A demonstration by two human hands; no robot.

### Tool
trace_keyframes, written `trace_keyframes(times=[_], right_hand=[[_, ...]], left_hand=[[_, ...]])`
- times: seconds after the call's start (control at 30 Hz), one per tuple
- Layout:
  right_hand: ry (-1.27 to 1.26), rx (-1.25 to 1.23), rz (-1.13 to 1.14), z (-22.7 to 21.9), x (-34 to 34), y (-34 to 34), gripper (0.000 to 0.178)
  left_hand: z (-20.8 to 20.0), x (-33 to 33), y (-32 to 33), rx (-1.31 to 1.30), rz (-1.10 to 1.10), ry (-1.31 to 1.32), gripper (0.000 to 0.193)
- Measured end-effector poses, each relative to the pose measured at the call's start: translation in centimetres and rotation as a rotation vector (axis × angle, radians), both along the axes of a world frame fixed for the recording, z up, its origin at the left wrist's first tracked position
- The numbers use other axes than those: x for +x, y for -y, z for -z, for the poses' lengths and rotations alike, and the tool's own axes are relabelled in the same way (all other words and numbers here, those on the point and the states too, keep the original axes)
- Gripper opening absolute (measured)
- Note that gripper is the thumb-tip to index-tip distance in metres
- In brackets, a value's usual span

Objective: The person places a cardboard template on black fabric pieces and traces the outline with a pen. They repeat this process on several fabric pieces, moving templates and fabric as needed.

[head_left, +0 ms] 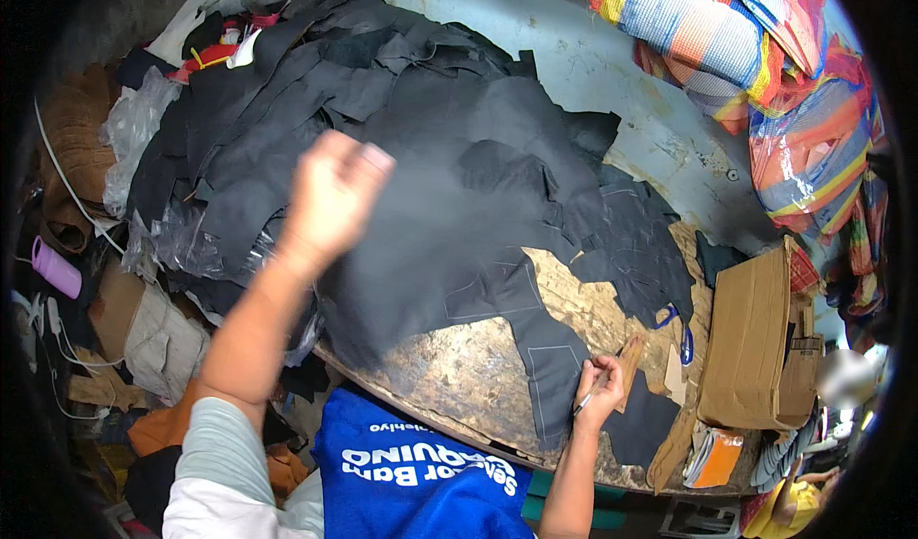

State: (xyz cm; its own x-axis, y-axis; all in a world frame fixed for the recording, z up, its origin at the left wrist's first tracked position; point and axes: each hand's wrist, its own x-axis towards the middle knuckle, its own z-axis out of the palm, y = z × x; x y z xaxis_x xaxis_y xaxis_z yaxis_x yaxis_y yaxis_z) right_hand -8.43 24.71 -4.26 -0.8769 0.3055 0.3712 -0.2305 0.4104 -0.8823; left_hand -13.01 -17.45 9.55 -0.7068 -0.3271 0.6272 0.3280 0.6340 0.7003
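My left hand, blurred by motion, is closed at the upper left edge of a large black leather-like sheet. Part of that sheet is blurred too. Pale outlines are drawn on its lower part, which reaches over the worn tabletop. At the front right, my right hand is closed round a slim pen, its tip pointing down to the left. A flat brown template-like piece stands out beside those fingers; whether they grip it too is unclear. A smaller black piece lies to the right.
A heap of black sheets covers the far side. Blue-handled scissors lie right of my right hand, near a cardboard box. Colourful woven sacks hang at the upper right. A purple tumbler and cables are at the left.
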Motion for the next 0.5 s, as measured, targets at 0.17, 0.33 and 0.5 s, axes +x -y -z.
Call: trace_keyframes(times=[0.17,0.33,0.5], right_hand=[[-0.015,-0.024,-0.005,0.2,0.0,0.0,0.015],[0.037,-0.047,0.031,-0.2,0.2,0.4,0.013],[0.020,-0.042,0.034,-0.2,0.2,0.4,0.012]], left_hand=[[-4.5,-2.1,19.3,0.267,-0.642,0.240,0.054],[-1.0,-2.1,16.3,-0.706,-0.592,-0.061,0.053],[3.8,-5.6,9.0,-0.785,0.213,0.454,0.025]])
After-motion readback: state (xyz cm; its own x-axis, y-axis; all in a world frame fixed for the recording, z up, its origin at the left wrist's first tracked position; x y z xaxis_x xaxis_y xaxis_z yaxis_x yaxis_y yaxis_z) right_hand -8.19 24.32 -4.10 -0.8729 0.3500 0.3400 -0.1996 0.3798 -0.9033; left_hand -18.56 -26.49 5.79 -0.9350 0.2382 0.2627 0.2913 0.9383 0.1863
